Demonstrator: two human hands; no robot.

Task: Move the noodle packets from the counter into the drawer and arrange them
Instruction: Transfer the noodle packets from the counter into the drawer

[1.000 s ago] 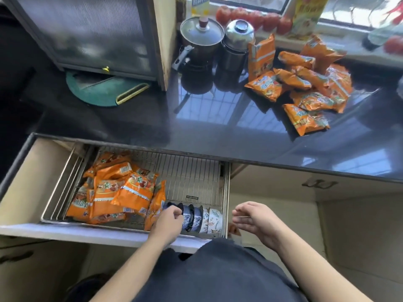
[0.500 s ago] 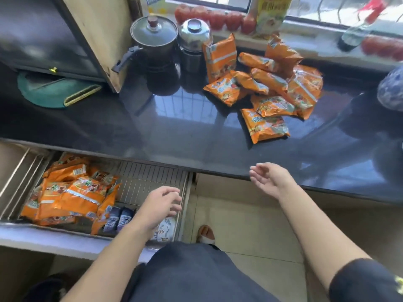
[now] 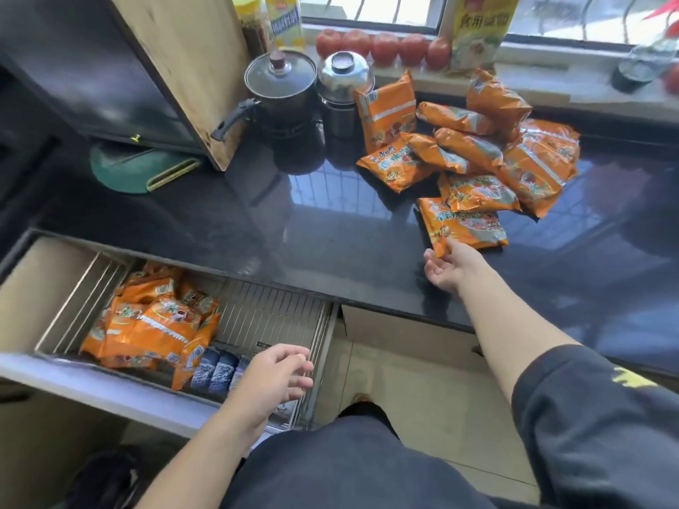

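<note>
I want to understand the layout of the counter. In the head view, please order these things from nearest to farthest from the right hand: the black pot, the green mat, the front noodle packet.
From the right hand:
1. Front noodle packet, at the fingertips on the counter.
2. Black pot, at the back, beside the steel pot.
3. Green mat, far left, under the cabinet.

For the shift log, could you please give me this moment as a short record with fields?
Counter: glossy black countertop with a pile of orange noodle packets
Drawer: open pull-out wire-rack drawer, orange packets stacked at its left
Right hand: open, fingertips at the corner of the nearest orange packet, not gripping it yet
Left hand: open, holds nothing, above the drawer's right front
Behind: black lidded pot, steel lidded pot
</note>
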